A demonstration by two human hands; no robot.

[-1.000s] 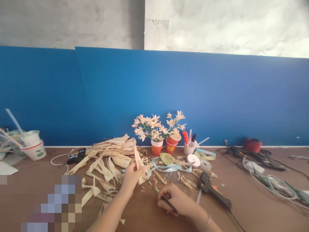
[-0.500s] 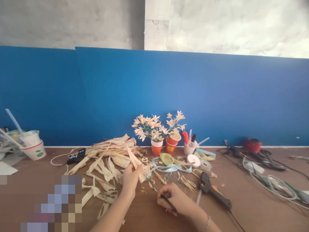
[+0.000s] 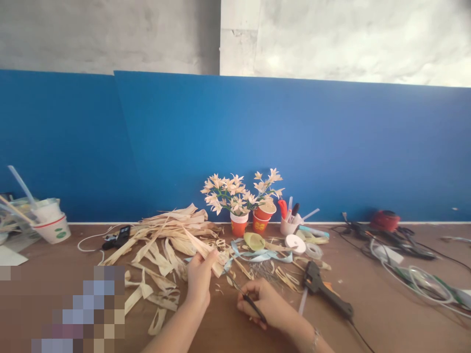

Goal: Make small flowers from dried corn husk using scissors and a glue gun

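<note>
A pale, pointed strip of dried husk (image 3: pixel 198 245) is pinched between the thumb and fingers of my left hand (image 3: pixel 200 277). Its tip points up and left over a pile of similar husks (image 3: pixel 176 228). My right hand (image 3: pixel 259 301) is closed round the dark handles of slim scissors (image 3: pixel 253 309). The scissor blades point up and left, near the lower end of the held strip; whether they touch it I cannot tell. Small husk scraps (image 3: pixel 287 278) and blue ribbon (image 3: pixel 263 256) lie just beyond my right hand.
Red cups (image 3: pixel 239 228) with pale flowers (image 3: pixel 230 189) stand by the blue partition (image 3: pixel 221 132). A black glue gun (image 3: pixel 327 291) lies right of my right hand, its cord trailing forward. Cables (image 3: pixel 415 284) spread at the right; a white cup (image 3: pixel 53 230) stands far left.
The husk strip has tilted further left and lower in my left hand. My right hand with the scissors has shifted very slightly left.
</note>
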